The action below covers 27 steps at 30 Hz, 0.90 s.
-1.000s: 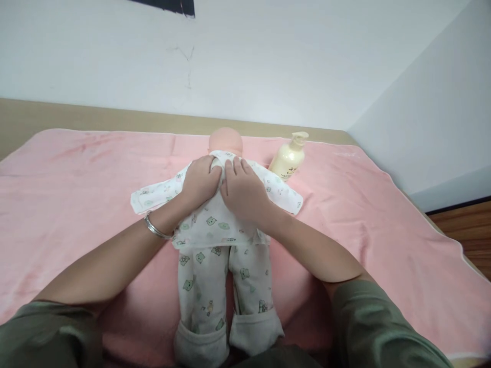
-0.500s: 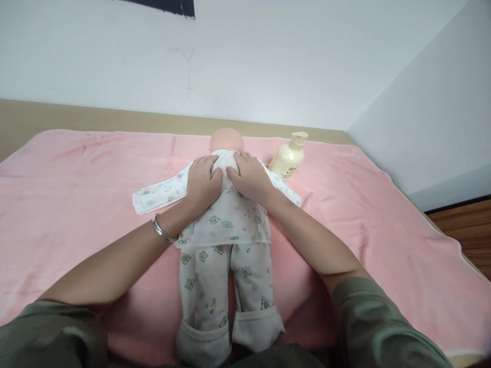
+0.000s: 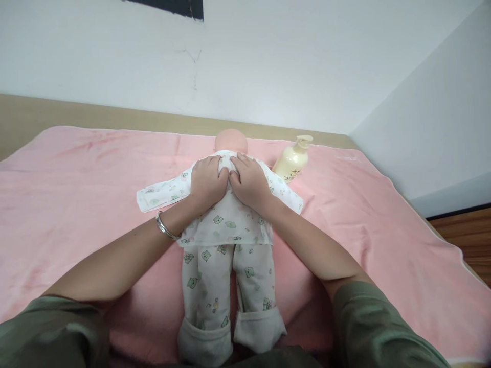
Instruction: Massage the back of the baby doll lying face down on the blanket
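doll (image 3: pixel 226 225) lies mid-bed, head toward the far edge. left hand (image 3: pixel 207 183) and right hand (image 3: pixel 251 181) press flat on its upper back, grip open, clasping nothing. likely soft, light; hold at the torso.

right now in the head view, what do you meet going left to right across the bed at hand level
pink blanket → doll's left-lying sleeve → left hand → right hand → lotion bottle

Left hand (image 3: pixel 208 183) and right hand (image 3: pixel 250 181) lie side by side, palms down; forearms converge.
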Motion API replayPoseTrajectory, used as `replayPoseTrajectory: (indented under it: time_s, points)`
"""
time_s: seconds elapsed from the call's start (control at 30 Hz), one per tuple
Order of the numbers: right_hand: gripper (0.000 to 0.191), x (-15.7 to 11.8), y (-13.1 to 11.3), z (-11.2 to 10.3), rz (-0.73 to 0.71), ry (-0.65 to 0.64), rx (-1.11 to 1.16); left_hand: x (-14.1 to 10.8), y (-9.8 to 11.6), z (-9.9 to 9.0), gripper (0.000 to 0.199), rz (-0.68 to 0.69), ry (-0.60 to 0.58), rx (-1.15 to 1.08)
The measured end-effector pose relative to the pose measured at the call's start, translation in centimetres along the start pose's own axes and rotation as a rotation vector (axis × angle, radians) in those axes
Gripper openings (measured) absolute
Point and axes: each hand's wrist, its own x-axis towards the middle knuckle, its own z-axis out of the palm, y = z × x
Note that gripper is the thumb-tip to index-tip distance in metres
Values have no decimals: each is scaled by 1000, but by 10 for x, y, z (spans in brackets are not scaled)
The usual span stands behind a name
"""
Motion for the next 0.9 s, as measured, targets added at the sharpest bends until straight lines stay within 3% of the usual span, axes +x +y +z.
replayPoseTrajectory:
  time_s: [0.17, 0.23, 0.4, 0.6, 0.77, 0.9]
  points:
    - [53, -2, -10, -19, -44, 45, 56, 2, 0, -1, 43, 1, -30, 19]
    - [54, -2, -10, -18, -38, 59, 59, 2, -1, 0, 40, 8, -21, 16]
    - [49, -3, -9, -10, 4, -69, 63, 3, -2, 0, 37, 17, -8, -4]
    - [51, -3, -11, -15, -14, 49, 94, 4, -1, -2, 38, 7, -38, 2]
    - [50, 0, -4, -2, 48, -56, 112, 3, -1, 0, 45, 11, -30, 11]
    - [50, 2, -5, -14, 34, -48, 176, 2, -1, 0, 51, 7, -22, 1]
